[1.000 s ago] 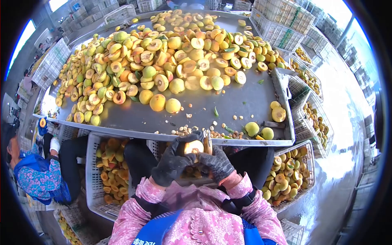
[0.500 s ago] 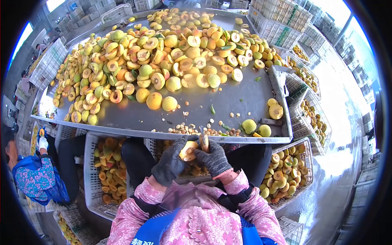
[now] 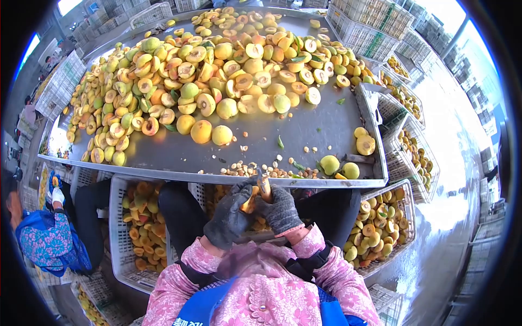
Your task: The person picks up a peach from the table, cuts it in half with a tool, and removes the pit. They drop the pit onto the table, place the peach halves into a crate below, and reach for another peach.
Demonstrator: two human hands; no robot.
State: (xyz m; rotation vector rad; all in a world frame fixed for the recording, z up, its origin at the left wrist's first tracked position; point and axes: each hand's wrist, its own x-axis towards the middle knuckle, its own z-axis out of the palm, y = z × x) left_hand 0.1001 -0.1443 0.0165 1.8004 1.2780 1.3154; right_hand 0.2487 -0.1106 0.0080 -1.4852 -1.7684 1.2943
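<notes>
My left hand (image 3: 228,215), in a dark glove, is wrapped round a cut yellow fruit (image 3: 249,200) just below the table's front edge. Close beside it, my gloved right hand (image 3: 280,209) grips a tool with a light brown handle (image 3: 265,188), held upright. The tool's working end is hard to make out. Beyond my hands, small pits (image 3: 255,170) lie along the front of the metal table (image 3: 261,136). A large heap of halved yellow fruit (image 3: 217,70) covers its back and left.
Crates of fruit stand at my left (image 3: 120,239) and right (image 3: 409,217), with another partly hidden under my hands. More crates (image 3: 421,168) line the table's right side. A co-worker (image 3: 51,236) sits at far left. Two green fruits (image 3: 329,164) lie near the front right corner.
The cut fruit has turned in my left hand, its pale face now mostly out of sight. Both hands remain close together. The view has shifted slightly; the co-worker's hands have lowered since the earliest frame.
</notes>
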